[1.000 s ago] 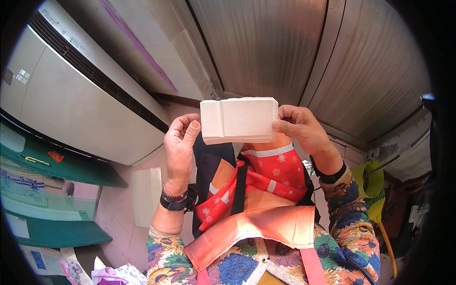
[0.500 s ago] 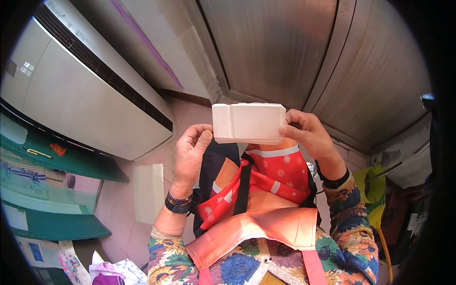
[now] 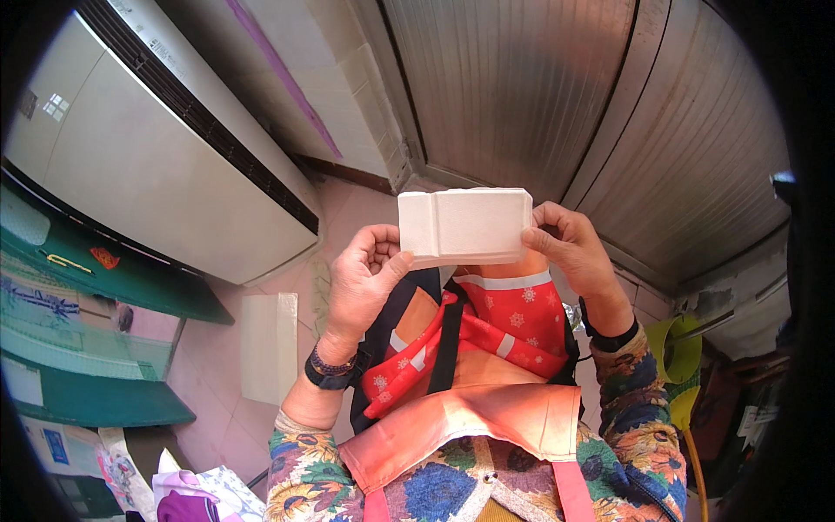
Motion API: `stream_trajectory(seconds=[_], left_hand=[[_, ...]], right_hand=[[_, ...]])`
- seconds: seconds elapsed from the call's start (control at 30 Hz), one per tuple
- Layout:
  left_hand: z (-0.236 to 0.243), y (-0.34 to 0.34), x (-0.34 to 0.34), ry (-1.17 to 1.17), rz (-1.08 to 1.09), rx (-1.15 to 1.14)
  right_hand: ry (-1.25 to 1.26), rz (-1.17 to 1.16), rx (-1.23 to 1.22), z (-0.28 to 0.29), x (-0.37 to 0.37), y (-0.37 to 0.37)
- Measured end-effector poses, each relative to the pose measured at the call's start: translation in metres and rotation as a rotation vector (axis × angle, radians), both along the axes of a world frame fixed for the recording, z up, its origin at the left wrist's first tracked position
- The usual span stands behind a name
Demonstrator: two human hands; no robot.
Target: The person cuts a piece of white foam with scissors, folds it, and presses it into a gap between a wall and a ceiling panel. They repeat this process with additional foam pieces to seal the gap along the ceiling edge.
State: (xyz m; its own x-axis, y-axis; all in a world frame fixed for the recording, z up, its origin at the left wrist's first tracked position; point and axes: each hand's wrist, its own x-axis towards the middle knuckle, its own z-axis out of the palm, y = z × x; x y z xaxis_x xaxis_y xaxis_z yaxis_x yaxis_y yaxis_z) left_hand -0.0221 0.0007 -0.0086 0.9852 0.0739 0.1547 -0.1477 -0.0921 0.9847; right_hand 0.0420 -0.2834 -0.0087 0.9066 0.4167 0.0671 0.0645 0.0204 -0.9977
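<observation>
Shifted: left hand, thumb now in against lower left corner of white box, bent fingers at left edge; whether clamped, cannot tell. Right hand: fingers clamped on box's right end. Below box: red snowflake-print cloth. Beyond box: ribbed metal door.

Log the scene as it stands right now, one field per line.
Held item: white rectangular box-like piece, ridge near its left end; material unclear
Right hand: pinching its right end, thumb in front
Left hand: at its lower left corner; firmness of grip unclear
Below: red snowflake-print fabric
Left side: large white panelled appliance with dark slatted vent
Ahead: grey ribbed metal panels
</observation>
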Motion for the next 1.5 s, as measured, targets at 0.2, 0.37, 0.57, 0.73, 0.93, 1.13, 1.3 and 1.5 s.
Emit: stream_trajectory(seconds=[0.2, 0.37, 0.57, 0.73, 0.93, 1.13, 1.3, 1.5], left_hand=[[-0.010, -0.008, -0.007, -0.074, 0.115, 0.187], [-0.025, -0.012, -0.021, -0.078, 0.104, 0.214], [-0.042, -0.014, -0.026, -0.193, 0.275, 0.177], [-0.041, -0.012, -0.031, -0.301, 0.367, 0.295], [-0.037, -0.014, -0.024, -0.195, 0.327, 0.169], [-0.025, -0.004, -0.003, -0.191, 0.305, 0.063], [-0.015, -0.002, 0.008, -0.170, 0.213, 0.016], [-0.018, -0.003, 0.012, -0.108, 0.112, -0.015]], right_hand=[[-0.292, -0.182, -0.219, 0.000, -0.006, 0.007], [-0.571, -0.300, -0.394, 0.017, -0.028, 0.007], [-1.045, -0.404, -0.511, 0.027, -0.037, 0.011], [-1.194, -0.413, -0.608, 0.029, -0.032, 0.017], [-0.837, -0.351, -0.433, 0.027, -0.030, 0.021], [-0.595, -0.235, -0.282, 0.025, -0.021, 0.012], [-0.473, -0.195, -0.228, 0.020, -0.015, 0.007], [-0.364, -0.149, -0.168, 0.017, -0.014, 0.004]])
